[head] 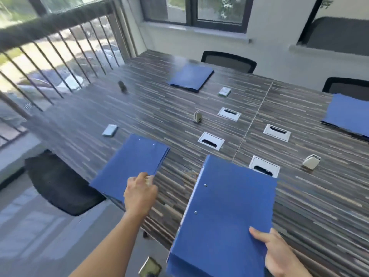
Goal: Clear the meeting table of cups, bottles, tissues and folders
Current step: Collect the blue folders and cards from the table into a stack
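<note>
Above table (179, 116), right hand (279, 254) gripping folder (229, 206)

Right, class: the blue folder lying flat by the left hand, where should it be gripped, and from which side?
Grip the folder at its near corner, from the table edge beside the left hand: it lies flat, so probably only that edge lets fingers slip under.

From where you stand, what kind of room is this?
Probably an office meeting room: a long table with built-in cable ports, blue folders at the seats, black office chairs along the far side.
</note>
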{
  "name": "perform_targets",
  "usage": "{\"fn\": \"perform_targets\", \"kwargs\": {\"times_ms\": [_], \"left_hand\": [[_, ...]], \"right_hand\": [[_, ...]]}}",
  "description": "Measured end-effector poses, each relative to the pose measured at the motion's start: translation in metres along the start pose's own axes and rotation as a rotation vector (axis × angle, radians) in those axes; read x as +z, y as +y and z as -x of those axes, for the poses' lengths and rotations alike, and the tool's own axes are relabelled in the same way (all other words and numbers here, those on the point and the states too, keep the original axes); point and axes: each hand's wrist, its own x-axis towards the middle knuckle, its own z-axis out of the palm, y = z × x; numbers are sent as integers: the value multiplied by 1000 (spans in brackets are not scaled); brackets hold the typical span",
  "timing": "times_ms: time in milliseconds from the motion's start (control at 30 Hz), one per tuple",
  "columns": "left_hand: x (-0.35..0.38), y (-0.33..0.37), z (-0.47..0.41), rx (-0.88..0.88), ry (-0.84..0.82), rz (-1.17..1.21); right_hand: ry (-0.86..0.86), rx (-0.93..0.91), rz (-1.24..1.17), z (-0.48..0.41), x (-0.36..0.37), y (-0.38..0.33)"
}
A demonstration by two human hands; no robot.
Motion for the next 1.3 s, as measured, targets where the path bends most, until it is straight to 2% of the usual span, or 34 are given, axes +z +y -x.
{"fn": "perform_targets", "kwargs": {"times_ms": [133,400,600,833,967,1200,1300], "left_hand": [[-39,-61,-44,-38,29,9],[-116,-151,-144,-2,44,58],[-144,-179,-207,66,55,39],[-141,-172,-297,135,-35,66],[-131,-155,-343,158,-103,38],[-113,-133,-419,194,-177,-13],[-97,-122,-445,211,-185,-52]], "right_hand": [[-56,12,54,-31,76,21],[12,-28,78,-94,235,83],[101,-22,100,-130,320,95],[177,-9,118,-195,388,81],[281,3,149,-225,405,74],[721,-23,314,-254,422,85],[760,0,391,-261,430,90]]}}
